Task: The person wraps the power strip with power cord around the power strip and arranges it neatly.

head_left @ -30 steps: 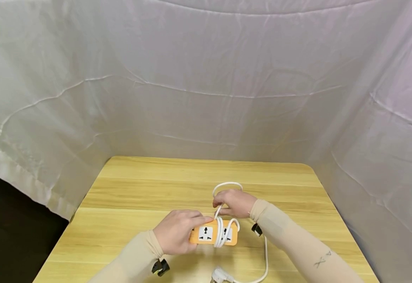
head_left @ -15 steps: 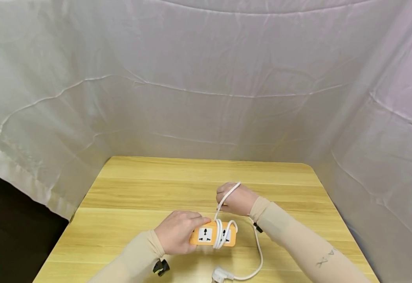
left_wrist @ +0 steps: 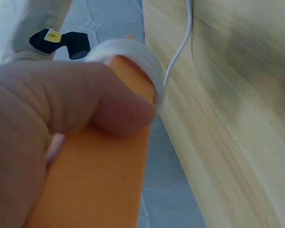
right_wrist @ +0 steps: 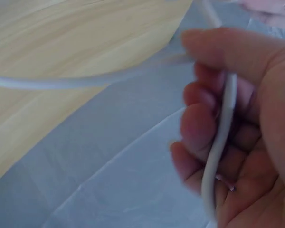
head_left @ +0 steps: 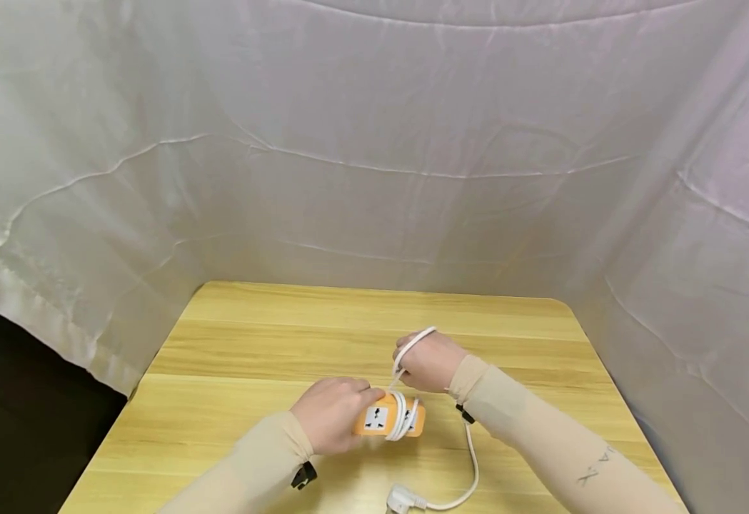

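One plug (head_left: 401,497), nearest, on the desk (head_left: 252,343), cord (head_left: 473,457) curving off it; strip (head_left: 390,409) beyond, held over the desk midway between its side edges, well short of the far edge; left hand (head_left: 332,414) clamped round the strip's left end, probably to steady it against the pull; right hand (head_left: 433,363), apart from the left, pinching cord, a loop (head_left: 410,341) over its back, likely for tension on the turns (head_left: 401,419); curtain (head_left: 374,214) past the far edge; count: one strip, one cord, two sockets (head_left: 376,418) showing, two hands; turns too bunched to number.

Soft light, glare on tabletop (head_left: 364,492), faint shadows — wrist views blurrier
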`<action>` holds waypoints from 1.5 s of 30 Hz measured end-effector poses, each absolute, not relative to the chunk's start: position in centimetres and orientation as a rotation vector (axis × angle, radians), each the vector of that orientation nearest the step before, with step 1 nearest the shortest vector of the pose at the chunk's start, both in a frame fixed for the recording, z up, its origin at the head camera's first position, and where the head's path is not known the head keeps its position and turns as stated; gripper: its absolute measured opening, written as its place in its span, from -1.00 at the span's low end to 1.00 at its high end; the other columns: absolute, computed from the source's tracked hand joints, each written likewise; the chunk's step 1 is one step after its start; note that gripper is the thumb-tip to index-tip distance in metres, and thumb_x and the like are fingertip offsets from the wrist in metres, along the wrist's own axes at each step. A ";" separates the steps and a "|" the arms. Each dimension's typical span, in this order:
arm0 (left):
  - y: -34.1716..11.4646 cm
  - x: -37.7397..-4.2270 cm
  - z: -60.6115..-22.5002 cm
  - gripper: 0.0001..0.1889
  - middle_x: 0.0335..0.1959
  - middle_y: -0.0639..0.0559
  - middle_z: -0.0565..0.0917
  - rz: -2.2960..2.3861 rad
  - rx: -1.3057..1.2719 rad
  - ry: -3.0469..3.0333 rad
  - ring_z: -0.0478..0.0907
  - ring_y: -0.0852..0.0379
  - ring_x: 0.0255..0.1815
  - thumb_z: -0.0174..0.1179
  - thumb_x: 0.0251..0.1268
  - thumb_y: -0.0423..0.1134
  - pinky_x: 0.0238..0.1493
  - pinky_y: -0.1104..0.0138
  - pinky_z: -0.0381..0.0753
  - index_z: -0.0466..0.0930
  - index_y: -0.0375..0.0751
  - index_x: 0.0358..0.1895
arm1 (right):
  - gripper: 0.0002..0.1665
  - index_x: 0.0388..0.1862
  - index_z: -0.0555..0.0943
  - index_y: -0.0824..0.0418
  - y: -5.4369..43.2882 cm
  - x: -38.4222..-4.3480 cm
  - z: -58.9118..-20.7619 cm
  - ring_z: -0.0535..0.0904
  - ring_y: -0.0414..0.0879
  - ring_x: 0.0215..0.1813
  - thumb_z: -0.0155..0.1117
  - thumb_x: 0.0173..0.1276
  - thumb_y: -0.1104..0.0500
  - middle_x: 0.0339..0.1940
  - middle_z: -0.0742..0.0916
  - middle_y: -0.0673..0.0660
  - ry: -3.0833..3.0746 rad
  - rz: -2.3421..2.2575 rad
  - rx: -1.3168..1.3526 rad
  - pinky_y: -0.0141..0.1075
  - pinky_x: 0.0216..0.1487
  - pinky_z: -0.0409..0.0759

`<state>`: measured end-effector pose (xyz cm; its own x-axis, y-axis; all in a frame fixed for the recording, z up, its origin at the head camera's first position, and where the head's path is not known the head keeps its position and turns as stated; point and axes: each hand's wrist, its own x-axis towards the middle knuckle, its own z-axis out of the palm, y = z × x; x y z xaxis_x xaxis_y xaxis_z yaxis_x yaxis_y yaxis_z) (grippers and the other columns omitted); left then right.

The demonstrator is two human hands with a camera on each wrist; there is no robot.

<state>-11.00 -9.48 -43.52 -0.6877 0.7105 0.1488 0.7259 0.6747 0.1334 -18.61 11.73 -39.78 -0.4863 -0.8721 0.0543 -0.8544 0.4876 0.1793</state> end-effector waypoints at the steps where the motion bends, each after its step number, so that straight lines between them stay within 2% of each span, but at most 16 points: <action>1: -9.3 -11.1 -43.5 -0.30 -0.19 0.10 0.65 -0.247 -1.187 -2.803 0.55 0.24 -0.30 0.50 -0.19 -0.01 -0.23 0.32 0.58 0.57 -0.11 0.16 | -0.90 -0.54 0.64 0.09 11.6 -18.5 -39.8 0.51 -0.23 -0.50 0.41 0.11 0.17 -0.54 0.60 -0.04 -2.606 -0.194 1.482 -0.41 -0.44 0.52; 6: -8.5 -11.3 -43.5 -0.36 -0.29 0.10 0.64 -0.133 -1.122 -2.809 0.54 0.20 -0.39 0.49 -0.20 -0.08 -0.36 0.36 0.56 0.60 -0.14 0.10 | -0.97 -0.46 0.71 0.11 11.1 -18.1 -39.9 0.59 -0.18 -0.44 0.43 0.13 0.19 -0.48 0.65 0.00 -2.625 -0.177 1.378 -0.39 -0.41 0.57; 12: -8.2 -11.6 -43.7 -0.36 -0.37 0.12 0.60 -0.052 -1.088 -2.796 0.51 0.21 -0.44 0.49 -0.26 -0.12 -0.42 0.36 0.53 0.60 -0.15 0.08 | -0.95 -0.43 0.72 0.09 10.6 -17.6 -39.6 0.61 -0.18 -0.43 0.44 0.16 0.15 -0.47 0.66 0.00 -2.616 -0.101 1.327 -0.38 -0.41 0.59; 17: -8.3 -11.7 -43.9 -0.34 -0.33 0.09 0.63 -0.053 -1.044 -2.800 0.55 0.18 -0.41 0.48 -0.27 -0.08 -0.41 0.34 0.56 0.60 -0.16 0.09 | -0.92 -0.47 0.71 0.11 10.5 -17.5 -39.7 0.60 -0.17 -0.44 0.42 0.19 0.15 -0.49 0.65 0.00 -2.629 -0.043 1.277 -0.36 -0.41 0.59; 25: -8.6 -11.7 -43.3 -0.31 -0.30 0.02 0.66 -0.095 -0.908 -2.842 0.61 0.10 -0.37 0.51 -0.39 -0.20 -0.39 0.29 0.61 0.60 -0.23 0.05 | -0.84 -0.54 0.67 0.15 10.6 -17.5 -40.2 0.57 -0.16 -0.47 0.47 0.11 0.13 -0.55 0.65 0.02 -2.533 -0.129 1.152 -0.34 -0.44 0.59; 31: -9.4 -11.8 -43.3 -0.29 -0.26 -0.03 0.67 -0.124 -0.804 -2.890 0.62 0.06 -0.33 0.51 -0.43 -0.24 -0.34 0.25 0.62 0.59 -0.26 0.06 | -0.85 -0.62 0.62 0.23 11.1 -18.1 -40.2 0.50 -0.14 -0.60 0.42 0.06 0.31 -0.63 0.59 0.06 -2.483 -0.142 1.069 -0.35 -0.57 0.55; 35: -9.9 -11.8 -43.1 -0.30 -0.23 -0.07 0.67 -0.124 -0.746 -2.904 0.63 0.02 -0.32 0.47 -0.41 -0.28 -0.34 0.21 0.63 0.60 -0.27 0.07 | -0.82 -0.64 0.60 0.21 11.7 -18.2 -40.0 0.46 -0.15 -0.64 0.40 0.08 0.32 -0.64 0.56 0.05 -2.508 -0.118 1.013 -0.36 -0.62 0.50; 39: -10.2 -11.9 -43.0 -0.28 -0.21 -0.09 0.68 -0.133 -0.713 -2.894 0.63 -0.01 -0.31 0.48 -0.41 -0.26 -0.36 0.20 0.63 0.59 -0.27 0.09 | -0.77 -0.67 0.58 0.19 12.0 -18.4 -39.5 0.43 -0.16 -0.65 0.40 0.12 0.25 -0.66 0.54 0.05 -2.596 -0.067 0.974 -0.36 -0.65 0.48; 45: -10.4 -11.9 -42.7 -0.27 -0.19 -0.07 0.68 -0.154 -0.659 -2.870 0.63 0.00 -0.30 0.47 -0.38 -0.26 -0.40 0.21 0.63 0.58 -0.24 0.12 | -0.65 -0.68 0.56 0.09 12.5 -18.9 -38.2 0.39 -0.20 -0.65 0.37 0.22 0.00 -0.69 0.51 -0.05 -2.846 0.253 0.843 -0.36 -0.61 0.42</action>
